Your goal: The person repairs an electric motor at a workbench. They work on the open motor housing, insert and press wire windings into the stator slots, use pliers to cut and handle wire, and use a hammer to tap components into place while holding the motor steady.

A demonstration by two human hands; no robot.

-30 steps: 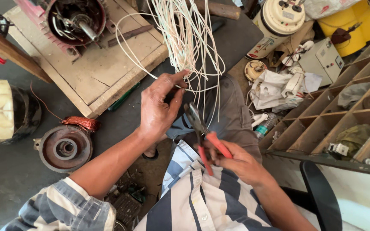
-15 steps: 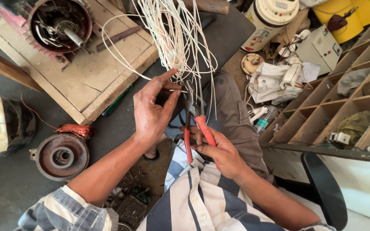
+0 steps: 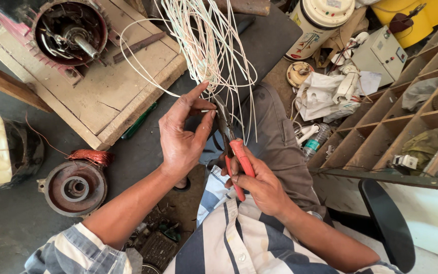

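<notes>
A bundle of thin white wires [image 3: 206, 48] hangs down from the top of the view over my lap. My left hand [image 3: 183, 134] pinches the lower strands between thumb and fingers. My right hand [image 3: 259, 185] grips red-handled pliers [image 3: 234, 152], whose dark jaws point up at the strands just beside my left fingertips. Whether the jaws touch a wire is unclear.
An opened electric motor [image 3: 69, 30] sits on a wooden pallet [image 3: 122, 86] at upper left. A round motor end cover with a copper coil [image 3: 77, 185] lies on the floor at left. Wooden pigeonhole shelves [image 3: 406, 116], a white cylinder [image 3: 320, 23] and a black stool [image 3: 386, 218] stand at right.
My right hand has raised the pliers to the wire ends by my left fingers. My left hand keeps its hold on the strands.
</notes>
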